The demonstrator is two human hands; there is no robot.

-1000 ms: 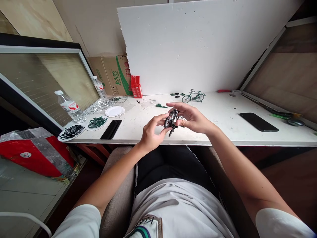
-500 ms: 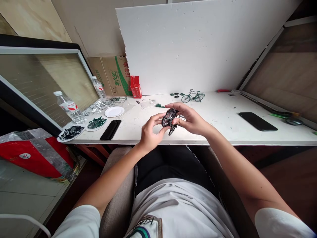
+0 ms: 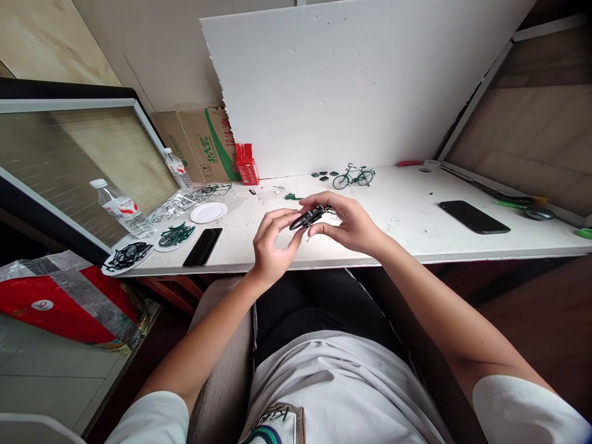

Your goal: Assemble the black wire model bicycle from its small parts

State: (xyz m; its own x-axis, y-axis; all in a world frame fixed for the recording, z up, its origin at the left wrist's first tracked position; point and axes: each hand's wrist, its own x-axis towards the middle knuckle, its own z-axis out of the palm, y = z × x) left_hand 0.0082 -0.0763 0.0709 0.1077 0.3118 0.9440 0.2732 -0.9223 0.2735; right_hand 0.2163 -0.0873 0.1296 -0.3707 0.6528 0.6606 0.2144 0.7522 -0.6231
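Above the table's front edge, a small black model bicycle (image 3: 308, 218) is held between my two hands, its wheel seen nearly edge-on. My left hand (image 3: 274, 243) pinches the wheel end with thumb and fingers. From the other side my right hand (image 3: 346, 223) grips it, fingers over the top and thumb below, hiding part of the frame. A finished-looking green model bicycle (image 3: 354, 177) stands upright farther back. A small green part (image 3: 293, 197) lies just beyond my fingers, and several small dark green pieces (image 3: 324, 175) lie near the green bicycle.
At left are a plate of black parts (image 3: 128, 256), a plate of green parts (image 3: 176, 235), a white plate (image 3: 208, 213), a phone (image 3: 202, 247) and two water bottles (image 3: 121, 209). Another phone (image 3: 474, 217) lies at right. A white board (image 3: 361, 86) stands behind.
The black model bicycle has been turned in my hands, from its wheel facing me to nearly edge-on. Both hands keep hold of it. The camera view has shifted slightly.
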